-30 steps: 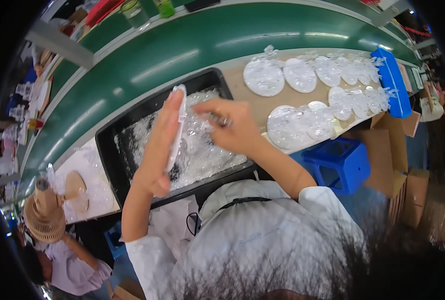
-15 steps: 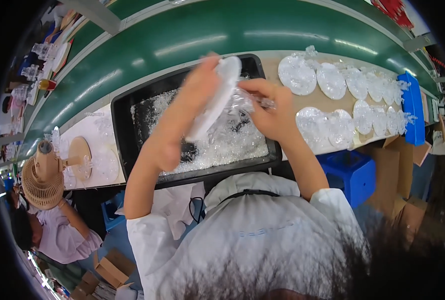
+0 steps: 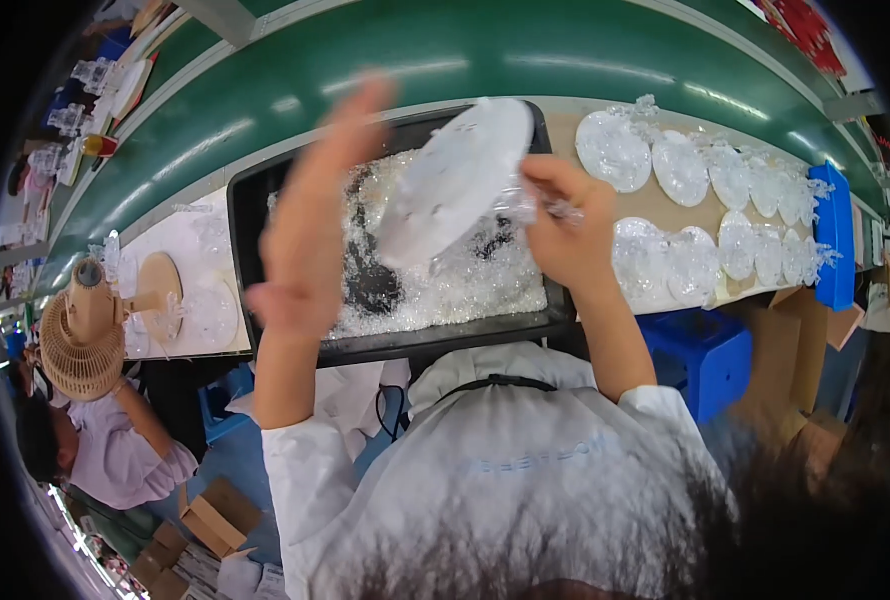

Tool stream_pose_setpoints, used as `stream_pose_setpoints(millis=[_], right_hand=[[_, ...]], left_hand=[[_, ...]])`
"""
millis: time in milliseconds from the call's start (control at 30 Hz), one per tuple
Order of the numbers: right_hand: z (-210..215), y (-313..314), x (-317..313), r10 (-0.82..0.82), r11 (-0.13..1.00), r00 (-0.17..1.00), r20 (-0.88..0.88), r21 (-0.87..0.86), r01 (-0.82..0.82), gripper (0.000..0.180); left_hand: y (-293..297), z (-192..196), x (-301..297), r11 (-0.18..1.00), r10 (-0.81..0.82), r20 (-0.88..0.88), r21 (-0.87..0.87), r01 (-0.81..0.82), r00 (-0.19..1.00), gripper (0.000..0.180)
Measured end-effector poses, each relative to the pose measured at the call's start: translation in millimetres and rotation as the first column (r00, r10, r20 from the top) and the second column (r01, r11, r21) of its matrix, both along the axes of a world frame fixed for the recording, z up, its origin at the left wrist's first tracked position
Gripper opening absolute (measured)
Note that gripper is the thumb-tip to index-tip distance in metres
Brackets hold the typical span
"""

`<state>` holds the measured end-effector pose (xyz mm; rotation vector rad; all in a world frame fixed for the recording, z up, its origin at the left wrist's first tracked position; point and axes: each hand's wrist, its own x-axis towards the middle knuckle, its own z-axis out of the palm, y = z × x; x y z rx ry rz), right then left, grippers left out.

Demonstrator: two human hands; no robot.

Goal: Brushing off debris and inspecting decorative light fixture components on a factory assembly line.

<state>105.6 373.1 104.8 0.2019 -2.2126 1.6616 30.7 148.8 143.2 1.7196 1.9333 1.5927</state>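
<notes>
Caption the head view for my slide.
Right hand holds a white disc over a black tray of clear bits; open left hand alongside.

Pale glare streaks cross the green board (image 3: 525, 45); the left hand (image 3: 310, 220) is motion-blurred, and edges curve toward dark corners.

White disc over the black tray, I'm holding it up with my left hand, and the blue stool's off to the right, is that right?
Not quite: the head view shows the white disc held over the black tray by your right hand; your left hand is apart from it. The blue stool is off to the right.
</notes>
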Motion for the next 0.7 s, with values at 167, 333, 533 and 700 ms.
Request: stream_pose_setpoints(millis=[167,333,533,700], right_hand=[[1.9,-4.1,-1.4,0.036,0.996,0.999,-0.004,-0.086,-0.036,0.017],[6.7,-9.7,0.0,-0.019,0.996,0.999,-0.034,-0.092,0.015,0.02],[41.6,0.6,-11.6,0.041,0.984,0.996,-0.084,0.175,-0.026,0.026],[75.6,2.7,-27.1,0.146,0.902,0.981,-0.13,0.425,-0.078,0.021]], left_hand=[[7.4,5.4,12.4,0.992,0.11,-0.119,-0.05,-0.117,0.987,0.124],[1.6,17.7,11.8,0.988,0.064,0.072,-0.147,-0.053,0.995,0.118],[-22.9,22.5,-5.2,0.953,0.276,0.182,0.078,-0.293,0.944,0.089],[-10.3,66.5,-3.4,0.926,0.362,-0.046,-0.099,-0.365,0.931,0.045]])
